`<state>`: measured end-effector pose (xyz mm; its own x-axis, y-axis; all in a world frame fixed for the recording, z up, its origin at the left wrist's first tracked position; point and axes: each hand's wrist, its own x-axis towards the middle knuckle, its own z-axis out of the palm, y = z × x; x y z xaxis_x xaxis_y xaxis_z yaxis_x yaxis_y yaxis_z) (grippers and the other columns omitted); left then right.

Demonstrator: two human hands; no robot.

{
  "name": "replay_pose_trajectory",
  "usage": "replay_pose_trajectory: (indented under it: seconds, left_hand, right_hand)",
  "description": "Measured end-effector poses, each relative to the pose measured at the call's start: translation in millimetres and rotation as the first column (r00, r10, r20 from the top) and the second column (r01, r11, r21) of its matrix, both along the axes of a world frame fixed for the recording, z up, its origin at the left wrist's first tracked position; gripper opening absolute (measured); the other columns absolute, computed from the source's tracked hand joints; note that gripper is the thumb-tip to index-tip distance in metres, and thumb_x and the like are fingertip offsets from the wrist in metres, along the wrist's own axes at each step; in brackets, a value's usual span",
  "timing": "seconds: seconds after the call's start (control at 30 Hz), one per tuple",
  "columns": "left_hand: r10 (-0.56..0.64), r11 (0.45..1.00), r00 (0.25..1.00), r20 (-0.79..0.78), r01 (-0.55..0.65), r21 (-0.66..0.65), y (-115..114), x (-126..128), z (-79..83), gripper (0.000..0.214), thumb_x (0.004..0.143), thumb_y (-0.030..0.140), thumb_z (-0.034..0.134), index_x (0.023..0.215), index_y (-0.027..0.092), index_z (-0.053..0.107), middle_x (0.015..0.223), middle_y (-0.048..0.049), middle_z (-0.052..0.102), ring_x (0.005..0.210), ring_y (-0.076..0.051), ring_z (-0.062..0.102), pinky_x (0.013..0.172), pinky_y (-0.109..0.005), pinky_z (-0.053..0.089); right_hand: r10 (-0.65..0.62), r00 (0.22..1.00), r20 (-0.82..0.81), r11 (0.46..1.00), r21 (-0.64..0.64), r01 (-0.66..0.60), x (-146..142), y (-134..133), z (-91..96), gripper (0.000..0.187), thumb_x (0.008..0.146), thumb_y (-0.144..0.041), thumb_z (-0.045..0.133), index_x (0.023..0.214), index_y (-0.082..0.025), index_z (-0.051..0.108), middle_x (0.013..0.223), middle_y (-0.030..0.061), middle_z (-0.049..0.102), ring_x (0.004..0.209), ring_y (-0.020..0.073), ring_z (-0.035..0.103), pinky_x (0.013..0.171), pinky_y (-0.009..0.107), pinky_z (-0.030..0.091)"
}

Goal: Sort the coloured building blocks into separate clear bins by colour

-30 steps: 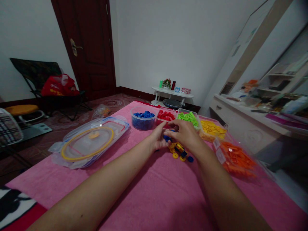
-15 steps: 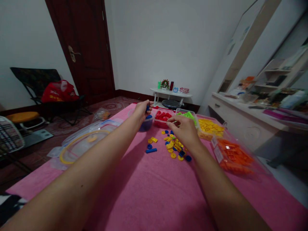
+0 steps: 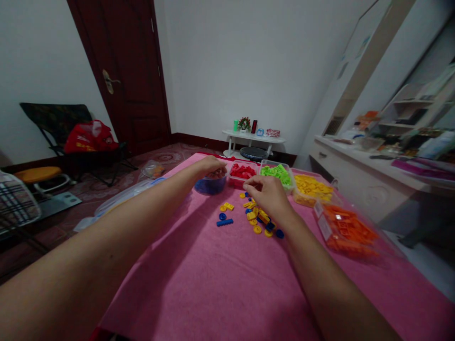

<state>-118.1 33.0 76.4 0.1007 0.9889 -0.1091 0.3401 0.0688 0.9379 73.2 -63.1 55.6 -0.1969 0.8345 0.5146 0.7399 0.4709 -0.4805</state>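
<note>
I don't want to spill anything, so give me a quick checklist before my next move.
1. Left hand at the blue tub: ok.
2. Left grip empty: cannot tell, fingertips hidden.
3. Right hand near the loose pile: ok.
4. Right grip empty: cannot tell, too small to see.
5. Red tub upright: ok.
6. Cloth free of loose pieces: not ok, the blue bar and others lie there.

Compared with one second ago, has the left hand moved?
Yes: the left hand went left and forward, from near the loose pieces to the round tub.
</note>
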Motion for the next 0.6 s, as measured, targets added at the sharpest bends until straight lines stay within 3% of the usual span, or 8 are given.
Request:
replay_pose_trajectory:
  seconds: [0.07,0.13,0.23,0.3,0.4,0.47,0.6]
  left_hand:
    - [0.06,0.998,0.998,-0.034,-0.059,0.034,0,0,-1.8,0.015,0.071,0.022,0.064,0.06,0.011,0.066,0.054,-0.0062,0.062,0.05,-0.016,0.057,0.054,-0.026,0.044]
    - [0.114,0.984,0.98,-0.161,-0.089,0.156,1,0,-2.6,0.011,0.069,0.021,0.065,0.063,0.012,0.068,0.054,-0.0054,0.062,0.054,-0.017,0.059,0.055,-0.026,0.045]
    - [0.154,0.949,0.916,-0.369,-0.033,0.315,0,1,-3.8,0.013,0.067,0.018,0.064,0.057,0.012,0.068,0.051,-0.0052,0.06,0.061,-0.02,0.061,0.061,-0.026,0.045]
    - [0.196,0.903,0.885,-0.422,0.005,0.43,-2,6,-6.2,0.011,0.067,0.015,0.062,0.06,0.013,0.07,0.056,-0.0063,0.063,0.068,-0.02,0.061,0.067,-0.026,0.044]
    - [0.26,0.784,0.867,-0.424,0.067,0.618,-12,21,-12.9,0.019,0.072,0.019,0.056,0.076,0.015,0.074,0.072,-0.0074,0.069,0.074,-0.019,0.061,0.07,-0.026,0.042]
    - [0.223,0.756,0.88,-0.42,0.116,0.645,-21,33,-19.4,0.024,0.076,0.022,0.052,0.079,0.014,0.074,0.071,-0.0064,0.069,0.068,-0.016,0.059,0.065,-0.025,0.041]
    - [0.106,0.792,0.911,-0.398,0.164,0.587,-34,53,-36.8,0.026,0.076,0.025,0.052,0.077,0.012,0.074,0.062,-0.0027,0.064,0.058,-0.013,0.053,0.056,-0.023,0.035]
  right_hand:
    - [0.055,0.997,0.046,0.996,-0.07,-0.052,-6,0,-8.9,0.016,0.078,-0.023,0.056,0.079,-0.02,0.072,0.075,0.0021,0.072,0.069,0.0149,0.063,0.061,0.024,0.042]
    - [0.134,0.986,0.098,0.982,-0.148,-0.119,-13,-2,-19.3,0.017,0.079,-0.021,0.057,0.084,-0.02,0.073,0.083,0.0029,0.072,0.074,0.0148,0.064,0.064,0.023,0.043]
    - [0.286,0.937,0.199,0.936,-0.268,-0.228,-25,-8,-35.8,0.02,0.076,-0.02,0.061,0.093,-0.022,0.072,0.09,0.0027,0.072,0.079,0.0148,0.063,0.068,0.023,0.043]
    - [0.36,0.894,0.268,0.913,-0.299,-0.279,-32,-12,-45.1,0.025,0.073,-0.019,0.065,0.097,-0.023,0.071,0.094,0.0021,0.071,0.084,0.0153,0.062,0.071,0.023,0.042]
    - [0.353,0.87,0.344,0.925,-0.265,-0.271,-40,-17,-53.3,0.026,0.07,-0.02,0.067,0.096,-0.022,0.069,0.098,0.0031,0.068,0.088,0.0168,0.061,0.072,0.024,0.041]
    - [0.325,0.873,0.364,0.936,-0.258,-0.241,-42,-19,-54.8,0.023,0.073,-0.02,0.065,0.096,-0.021,0.068,0.1,0.0043,0.066,0.087,0.0166,0.06,0.071,0.024,0.04]
    - [0.311,0.863,0.398,0.942,-0.247,-0.226,-45,-23,-52.6,0.02,0.076,-0.019,0.06,0.095,-0.019,0.065,0.103,0.0056,0.065,0.086,0.0166,0.06,0.071,0.025,0.04]
